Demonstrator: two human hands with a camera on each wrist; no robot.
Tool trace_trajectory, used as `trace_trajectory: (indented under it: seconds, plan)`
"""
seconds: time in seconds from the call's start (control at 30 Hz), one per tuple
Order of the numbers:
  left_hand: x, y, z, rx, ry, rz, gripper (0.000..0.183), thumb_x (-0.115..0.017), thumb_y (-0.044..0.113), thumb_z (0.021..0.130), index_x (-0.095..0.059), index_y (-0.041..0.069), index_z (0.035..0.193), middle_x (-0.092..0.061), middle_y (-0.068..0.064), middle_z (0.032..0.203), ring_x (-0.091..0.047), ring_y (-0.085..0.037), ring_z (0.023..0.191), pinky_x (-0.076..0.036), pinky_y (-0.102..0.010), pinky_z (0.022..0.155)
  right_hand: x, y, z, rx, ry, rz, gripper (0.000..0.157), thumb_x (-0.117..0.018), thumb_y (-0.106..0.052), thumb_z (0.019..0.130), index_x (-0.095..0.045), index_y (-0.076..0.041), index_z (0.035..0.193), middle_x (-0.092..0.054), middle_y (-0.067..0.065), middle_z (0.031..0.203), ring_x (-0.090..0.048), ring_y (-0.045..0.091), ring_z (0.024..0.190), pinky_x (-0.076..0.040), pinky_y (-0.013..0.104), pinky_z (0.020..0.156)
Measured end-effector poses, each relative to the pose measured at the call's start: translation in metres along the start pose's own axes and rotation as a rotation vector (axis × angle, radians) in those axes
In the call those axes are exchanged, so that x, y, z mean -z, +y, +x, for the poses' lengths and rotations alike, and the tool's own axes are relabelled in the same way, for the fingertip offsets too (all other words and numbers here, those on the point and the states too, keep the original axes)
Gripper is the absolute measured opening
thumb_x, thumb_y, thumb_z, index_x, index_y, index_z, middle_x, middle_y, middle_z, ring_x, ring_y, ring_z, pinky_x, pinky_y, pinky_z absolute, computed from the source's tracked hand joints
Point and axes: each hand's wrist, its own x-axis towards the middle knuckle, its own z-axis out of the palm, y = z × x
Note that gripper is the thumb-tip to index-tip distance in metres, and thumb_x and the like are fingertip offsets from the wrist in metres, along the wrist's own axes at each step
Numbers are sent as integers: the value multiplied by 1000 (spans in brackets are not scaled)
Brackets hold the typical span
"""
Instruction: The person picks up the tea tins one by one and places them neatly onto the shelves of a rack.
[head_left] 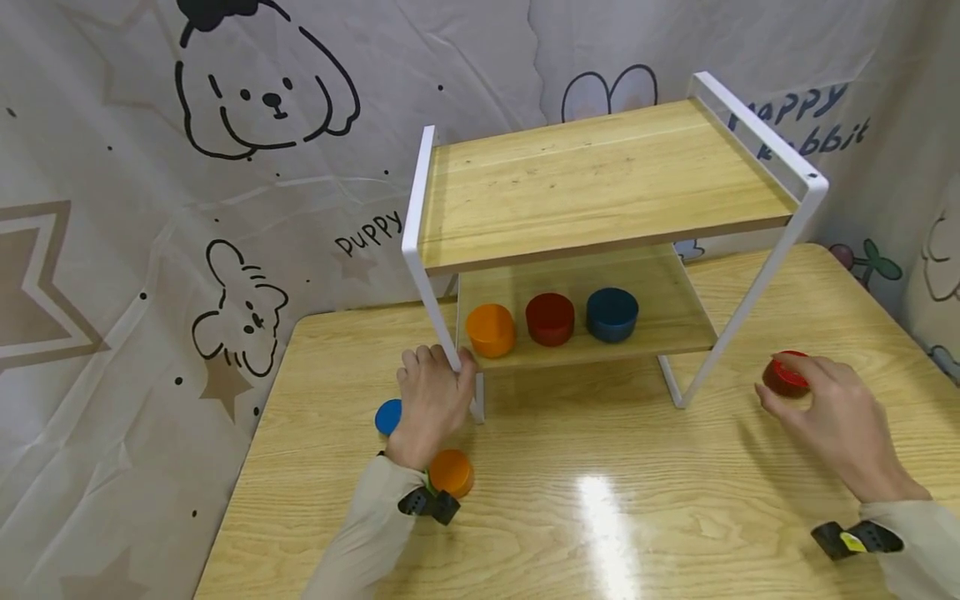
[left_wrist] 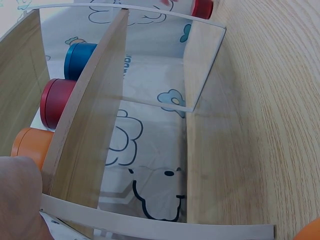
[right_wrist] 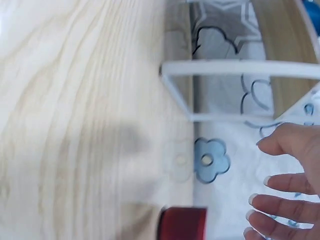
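A two-tier rack with wooden boards [head_left: 600, 183] and a white metal frame [head_left: 750, 292] stands on the table. My left hand [head_left: 431, 400] grips its left front post by the lower board. Close to that hand, on the lower board, an orange round tin [head_left: 491, 332] begins a row with a dark red tin [head_left: 551, 321] and a blue tin [head_left: 612, 316]. To the right of the rack, another red tin [head_left: 785, 382] rests on the table. My right hand [head_left: 836, 417] hovers by it, thumb and fingers spread; the right wrist view shows this hand apart from the tin [right_wrist: 182, 223].
Left of the rack, a blue tin [head_left: 387, 417] lies partly behind my left hand. Another orange tin [head_left: 452, 472] sits beside my left wrist. A printed cloth [head_left: 315, 208] hangs behind the wooden table [head_left: 540, 517].
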Motion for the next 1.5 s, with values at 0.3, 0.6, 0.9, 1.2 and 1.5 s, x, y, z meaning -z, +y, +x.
trace_trajectory:
  seconds: [0.3,0.6,0.9,1.2,1.5]
  plan:
    - [0,-1,-1,3,-10,13,46,-33,37,99,-52,2,76,-41,-12,72,-36,-30,69,-27,-36,61,-9,21,-7,-123,-74,20,53,-76,-10,74,-54,8,119,-51,37,112,-45,54,98,-36,65,75]
    - [0,1,-1,-11,5,-11,44,-34,36,98,-51,4,73,-41,-11,71,-36,-30,68,-27,-36,60,-12,28,-10,-195,-84,-9,57,-76,-7,74,-50,11,121,-45,40,117,-40,57,104,-32,68,83]
    - [0,2,-2,-12,14,-13,43,-36,35,98,-50,4,73,-41,-11,69,-36,-30,66,-26,-35,59,-16,33,-12,-228,-97,-27,60,-77,-7,74,-48,13,123,-42,41,119,-39,58,102,-34,69,79]
    - [0,1,-2,-18,25,0,43,-35,35,98,-50,4,72,-40,-11,68,-36,-30,66,-27,-35,59,-17,35,-11,-242,-103,-5,59,-76,-8,76,-48,13,123,-41,42,120,-37,60,105,-32,71,80]
    - [0,2,-2,-16,25,1,43,-36,35,98,-51,3,72,-40,-11,68,-36,-30,66,-27,-35,59,-19,34,-9,-282,-119,-2,59,-75,-9,78,-46,15,124,-40,43,122,-36,61,106,-33,69,79]
